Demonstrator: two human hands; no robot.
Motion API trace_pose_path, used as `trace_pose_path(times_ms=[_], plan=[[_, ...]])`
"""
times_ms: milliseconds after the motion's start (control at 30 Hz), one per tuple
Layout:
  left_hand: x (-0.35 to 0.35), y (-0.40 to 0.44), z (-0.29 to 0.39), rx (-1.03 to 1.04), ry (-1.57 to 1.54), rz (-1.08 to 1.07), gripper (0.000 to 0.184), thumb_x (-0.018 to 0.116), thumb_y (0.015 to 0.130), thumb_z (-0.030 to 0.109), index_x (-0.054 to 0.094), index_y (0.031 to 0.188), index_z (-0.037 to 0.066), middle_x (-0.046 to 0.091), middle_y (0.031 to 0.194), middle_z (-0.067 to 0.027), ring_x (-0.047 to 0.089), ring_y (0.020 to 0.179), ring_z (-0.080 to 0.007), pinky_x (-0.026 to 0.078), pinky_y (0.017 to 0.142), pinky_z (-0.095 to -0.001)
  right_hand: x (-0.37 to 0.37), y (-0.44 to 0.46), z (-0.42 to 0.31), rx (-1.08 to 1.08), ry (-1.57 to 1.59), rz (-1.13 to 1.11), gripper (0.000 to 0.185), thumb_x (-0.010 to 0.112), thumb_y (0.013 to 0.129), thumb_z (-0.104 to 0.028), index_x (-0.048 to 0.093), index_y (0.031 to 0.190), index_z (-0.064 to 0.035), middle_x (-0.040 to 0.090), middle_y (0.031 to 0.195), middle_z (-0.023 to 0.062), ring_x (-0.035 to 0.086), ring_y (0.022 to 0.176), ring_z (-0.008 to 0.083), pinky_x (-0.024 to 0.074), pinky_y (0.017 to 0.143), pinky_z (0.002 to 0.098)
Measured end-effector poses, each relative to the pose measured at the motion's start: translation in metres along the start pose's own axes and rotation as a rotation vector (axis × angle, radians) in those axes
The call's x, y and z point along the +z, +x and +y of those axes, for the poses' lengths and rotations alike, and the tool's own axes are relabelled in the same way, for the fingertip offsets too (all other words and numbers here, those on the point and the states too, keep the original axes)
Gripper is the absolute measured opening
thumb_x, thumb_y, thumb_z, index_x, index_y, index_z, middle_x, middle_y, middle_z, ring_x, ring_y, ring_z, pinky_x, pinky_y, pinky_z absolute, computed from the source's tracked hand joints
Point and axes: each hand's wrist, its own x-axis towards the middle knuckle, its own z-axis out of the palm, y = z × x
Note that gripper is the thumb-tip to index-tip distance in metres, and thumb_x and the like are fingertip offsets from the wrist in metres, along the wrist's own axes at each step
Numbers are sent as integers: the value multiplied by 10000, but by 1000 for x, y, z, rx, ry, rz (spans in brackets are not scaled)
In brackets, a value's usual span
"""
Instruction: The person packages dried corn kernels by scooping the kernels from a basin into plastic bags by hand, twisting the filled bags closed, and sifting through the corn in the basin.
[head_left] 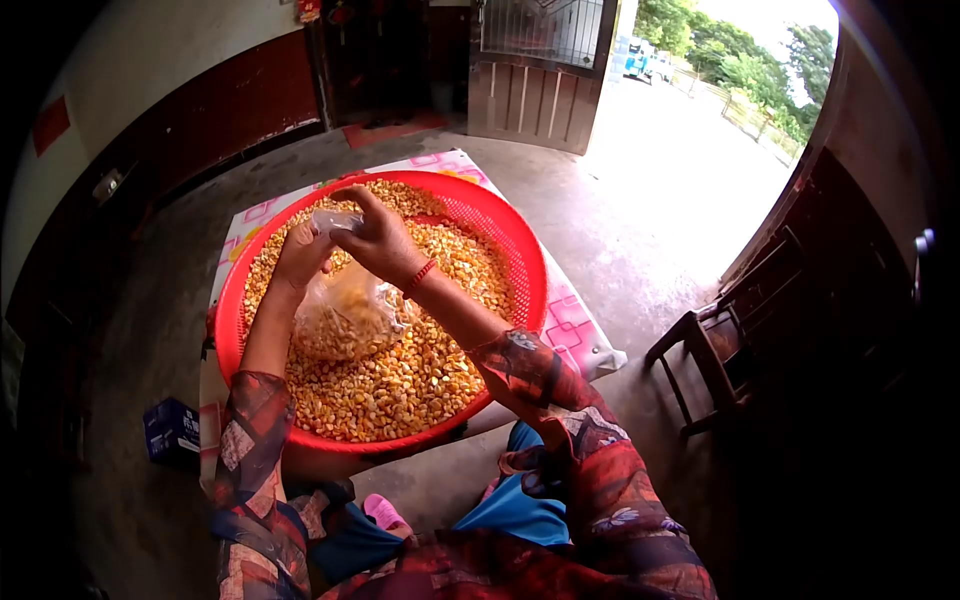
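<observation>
- Wearing patterned dark red sleeves, you have both forearms extended forward; blue trousers and a pink shoe show below.
- Your left grip is closed on the gathered neck of a clear plastic bag.
- Your right grip, with a red bracelet at its wrist, curves about the top of the bag; whether its fingers clasp the plastic cannot be told.
- The bag rests on loose yellow corn kernels; kernels show through its side, but how many lie inside cannot be told.
- Those kernels spread across a round red basket with a perforated wall.
- Beneath the basket is a table, its white cover patterned in pink.
- A dark blue box sits on the floor to your left; a wooden chair stands to your right.
- Beyond the table, a door stands open beside a bright doorway, with trees and a blue vehicle outside.
</observation>
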Motion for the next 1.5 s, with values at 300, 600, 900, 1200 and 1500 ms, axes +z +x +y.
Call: trace_pose_path(times_ms=[300,600,900,1200,1500], plan=[[-9,-10,7,-138,-247,-21,215,564,803,207,588,964,67,514,683,62,430,524,0,387,455,-160,-16,2,3,142,-749,-132,226,628,756,-150,546,900,3,574,635,121,564,625,103,437,536,286],[-2,-17,11,-170,-64,-136,260,552,841,320,562,687,112,406,538,80,289,449,-14,217,426,-183,-23,5,0,251,-311,36,262,596,804,-200,532,933,19,556,740,46,513,665,84,419,563,224],[0,-19,13,-49,-93,-265,248,518,864,255,522,671,100,424,596,58,350,527,-28,264,496,-177,-16,1,1,276,-115,98,287,509,739,13,509,1024,45,570,845,52,531,720,87,439,612,213],[-13,-12,14,94,-707,-80,264,455,890,306,431,710,114,386,559,11,435,571,-119,432,748,-334,-25,4,0,414,-90,74,201,444,864,-196,527,920,-22,432,543,-28,384,453,47,277,398,188],[-33,-8,1,-42,-734,171,250,446,890,306,431,721,124,251,473,62,233,388,-55,332,512,-212,-20,10,-28,324,500,-129,282,401,899,-244,505,1005,-5,558,675,75,507,521,114,408,487,214]])
